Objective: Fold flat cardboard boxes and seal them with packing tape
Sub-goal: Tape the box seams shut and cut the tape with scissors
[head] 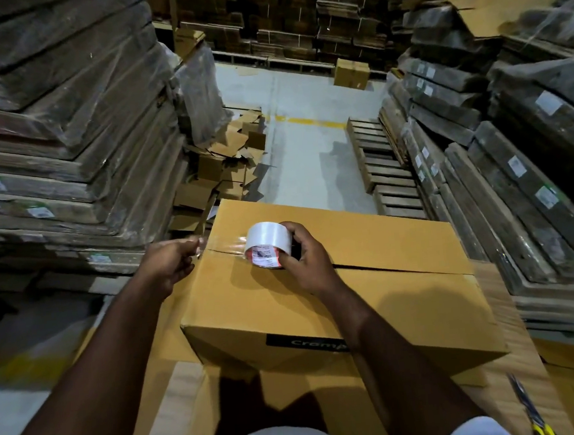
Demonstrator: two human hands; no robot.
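Between tall stacks (66,131) of wrapped flat cardboard, a closed box (337,302) sat on a bed of flat cardboard sheets (196,396), right in front of the person. Its top flaps met in a seam (403,270) running across the lid from left to right. A shiny strip of clear tape (226,246) lay along the left part of that seam; the rest of the seam, toward the right, looked bare.

The right hand (304,257) gripped a tape roll (269,244), fingers curled over its far side and thumb at the near rim, with the roll standing on the lid over the seam. The left hand (170,260) was at the box's left edge, fingers pinched on the tape's free end there; how firmly the end was stuck to the side could not be told. The two hands were apart, one at each end of the laid strip.

A dark printed label (306,344) showed on the box's near face, partly hidden by the right forearm. Scissors (531,411) with yellow handles lay on the cardboard at the lower right. Beyond the box, loose folded cartons (226,167) were heaped on the grey floor (307,147), a wooden pallet (384,168) stood to the right, and a small brown carton (351,73) sat far back.
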